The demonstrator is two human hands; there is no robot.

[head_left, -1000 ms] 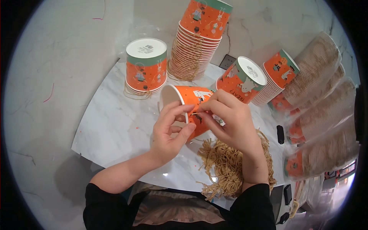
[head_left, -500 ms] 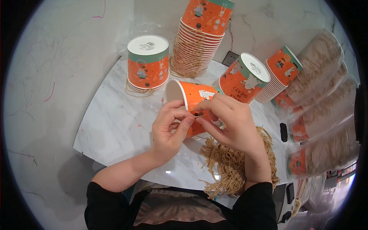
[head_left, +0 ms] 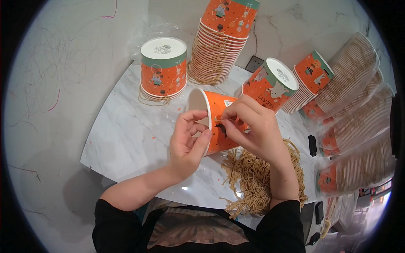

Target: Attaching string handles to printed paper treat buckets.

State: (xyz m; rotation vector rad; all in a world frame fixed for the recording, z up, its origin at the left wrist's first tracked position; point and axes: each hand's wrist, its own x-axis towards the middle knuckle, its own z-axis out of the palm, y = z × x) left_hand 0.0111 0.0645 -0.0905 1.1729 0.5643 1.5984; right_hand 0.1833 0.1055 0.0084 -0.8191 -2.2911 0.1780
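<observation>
An orange paper bucket with dark printed figures lies on its side, its white-rimmed mouth turned left. My left hand is closed on that rim, with fingertips at the mouth and the thumb outside. Against the bucket's wall, my right hand is closed in a pinch on what looks like a short end of tan cord; the fingers hide most of it. Beneath my right forearm lies a loose heap of tan cords.
Upside-down orange buckets surround the work: a short one, a tall stack and two groups at right. Bagged bucket stacks line the right side. A small black object rests near the marble-patterned tabletop's right edge.
My right hand has drawn a little up and away from the left, which has shifted onto the bucket's rim. The bucket has moved slightly right, and more of its printed side shows.
</observation>
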